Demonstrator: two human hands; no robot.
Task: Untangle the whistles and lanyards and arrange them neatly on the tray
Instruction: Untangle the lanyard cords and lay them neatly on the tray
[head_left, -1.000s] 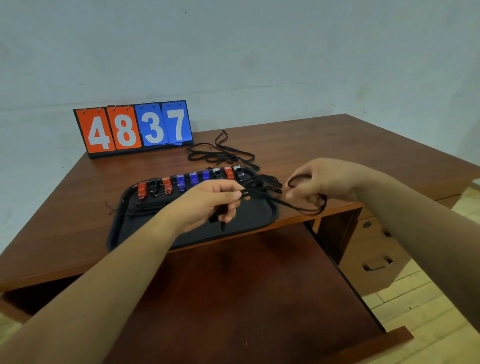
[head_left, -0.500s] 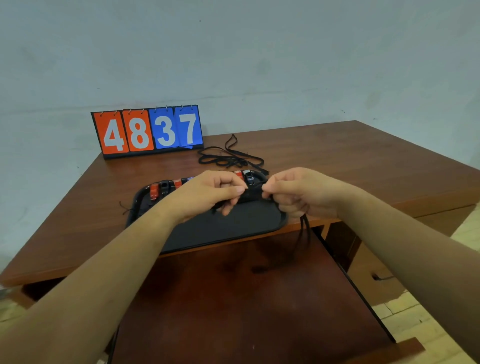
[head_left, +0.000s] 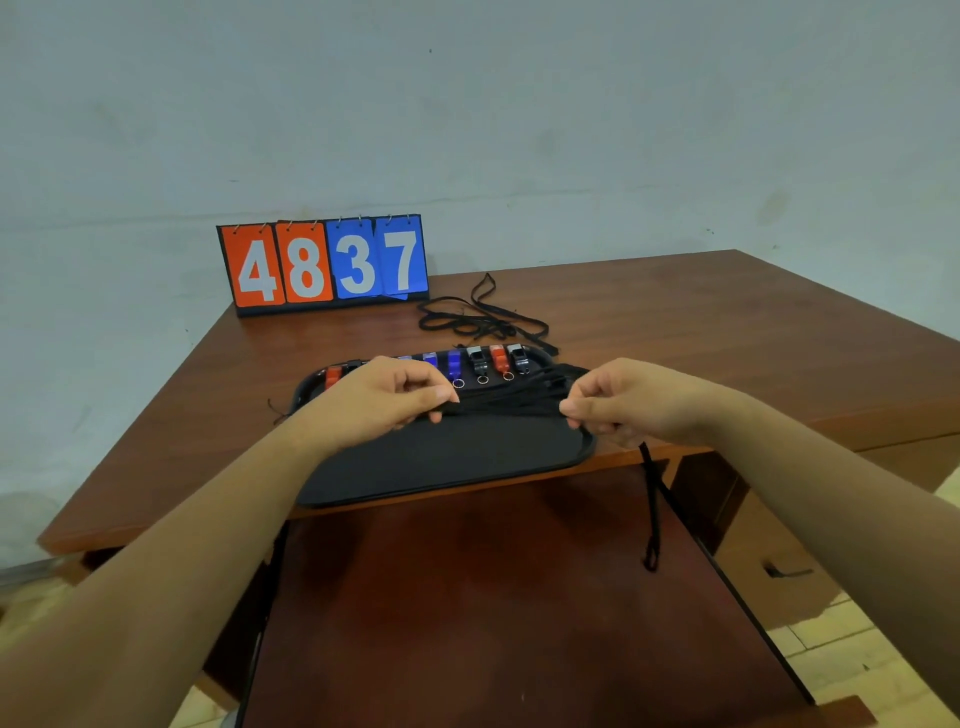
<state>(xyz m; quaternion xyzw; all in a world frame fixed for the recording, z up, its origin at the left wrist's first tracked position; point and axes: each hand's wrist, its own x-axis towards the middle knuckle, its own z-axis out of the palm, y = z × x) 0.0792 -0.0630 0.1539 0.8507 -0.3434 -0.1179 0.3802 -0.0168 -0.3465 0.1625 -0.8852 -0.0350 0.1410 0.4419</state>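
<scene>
Head view: left hand (head_left: 384, 400) and right hand (head_left: 618, 402) pinch lanyards (head_left: 509, 406) taut above tray (head_left: 441, 467) by desk (head_left: 727, 338) edge.

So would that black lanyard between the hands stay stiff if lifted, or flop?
Probably floppy: past the right hand the black lanyard hangs straight down. Likely light: the left hand holds it with a fingertip pinch. It may snag, like the tangled lanyards behind the tray.

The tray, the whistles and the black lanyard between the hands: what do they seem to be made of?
Tray: probably plastic, matte black, as it shows no glare and has a moulded raised rim.
Whistles: glossy coloured plastic, judging by the highlights; their small rings look metallic.
Lanyard: black textile cord, since its loose end hangs limp.
</scene>
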